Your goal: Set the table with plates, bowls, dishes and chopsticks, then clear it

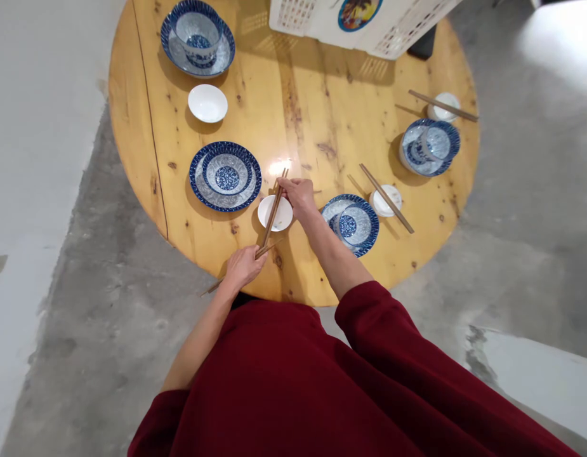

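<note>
My right hand (299,193) is closed, pinching a pair of brown chopsticks (274,212) near their far end. They lie slantwise across a small white dish (285,218), their near ends reaching my left hand (244,266). That hand is closed around more chopsticks (212,288), which stick out on both sides of it; how many is unclear. Left of the dish sits a blue-and-white plate (197,184) with a matching bowl (226,178) on it. To the right of my right forearm is another such plate (332,208) with a bowl (355,226).
On the round wooden table (293,127), chopsticks (386,197) rest on a white dish (393,198); more chopsticks (443,105) lie over another at far right. Stacked bowls (429,149) stand nearby. A white dish (207,103), bowl on plate (198,41) and white basket (322,25) are farther back.
</note>
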Available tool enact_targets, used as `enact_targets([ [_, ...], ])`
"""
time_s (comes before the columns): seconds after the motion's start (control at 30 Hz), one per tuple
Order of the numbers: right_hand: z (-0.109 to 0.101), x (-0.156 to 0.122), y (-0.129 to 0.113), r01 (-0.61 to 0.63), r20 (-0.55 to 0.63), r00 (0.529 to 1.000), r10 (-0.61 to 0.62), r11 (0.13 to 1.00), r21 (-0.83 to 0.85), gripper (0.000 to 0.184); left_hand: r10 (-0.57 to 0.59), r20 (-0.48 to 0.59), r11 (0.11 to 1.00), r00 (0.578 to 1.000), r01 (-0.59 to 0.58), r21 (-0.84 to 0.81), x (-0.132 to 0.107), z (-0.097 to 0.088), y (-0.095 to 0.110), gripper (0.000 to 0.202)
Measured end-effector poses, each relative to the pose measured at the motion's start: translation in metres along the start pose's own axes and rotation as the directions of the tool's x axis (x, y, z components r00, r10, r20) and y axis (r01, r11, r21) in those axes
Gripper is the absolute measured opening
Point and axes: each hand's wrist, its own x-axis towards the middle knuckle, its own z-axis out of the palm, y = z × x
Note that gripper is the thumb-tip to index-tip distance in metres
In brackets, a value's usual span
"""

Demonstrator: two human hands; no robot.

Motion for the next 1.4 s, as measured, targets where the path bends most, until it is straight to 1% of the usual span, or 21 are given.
enact_targets([
  [0.2,-0.0019,-0.0001,0.0013,-0.003,0.013,1.000,0.003,1.000,0.011,0.029,0.005,0.015,1.000,1.000,-0.006,0.011,0.0015,0.0003,0.0001,0.031],
  [0.53,-0.0019,-0.0012,0.0009,-0.002,0.004,1.000,0.002,1.000,0.015,0.026,0.025,-0.003,1.000,1.000,-0.025,0.016,0.0024,-0.0014,-0.0022,0.031],
  [0.73,-0.0026,-0.0005,0.0034,0.018,0.009,1.000,-0.018,1.000,0.002,0.026,0.025,-0.013,0.999,1.000,-0.025,0.026,0.0021,-0.0031,-0.0022,0.032],
  [0.87,-0.0029,-0.0001,0.0045,0.032,0.023,0.999,-0.032,0.999,0.019,0.022,0.026,-0.014,0.999,1.000,-0.026,0.022,0.0025,-0.0016,-0.0023,0.031],
  [1.03,-0.0034,-0.0005,0.0057,0.065,0.034,0.997,-0.064,0.998,-0.020,0.018,0.028,-0.011,1.000,1.000,-0.028,0.012,0.0031,0.0002,-0.0016,0.030],
  [1.23,-0.0037,0.0018,0.0078,0.063,0.045,0.997,-0.062,0.998,-0.023,0.019,0.021,-0.013,1.000,1.000,-0.021,0.021,0.0026,0.0008,0.0003,0.029],
  [1.4,-0.0037,0.0017,0.0090,0.075,0.044,0.996,-0.073,0.997,-0.036,0.023,0.030,-0.021,0.999,0.999,-0.030,-0.019,0.0036,0.0025,-0.0006,0.033],
])
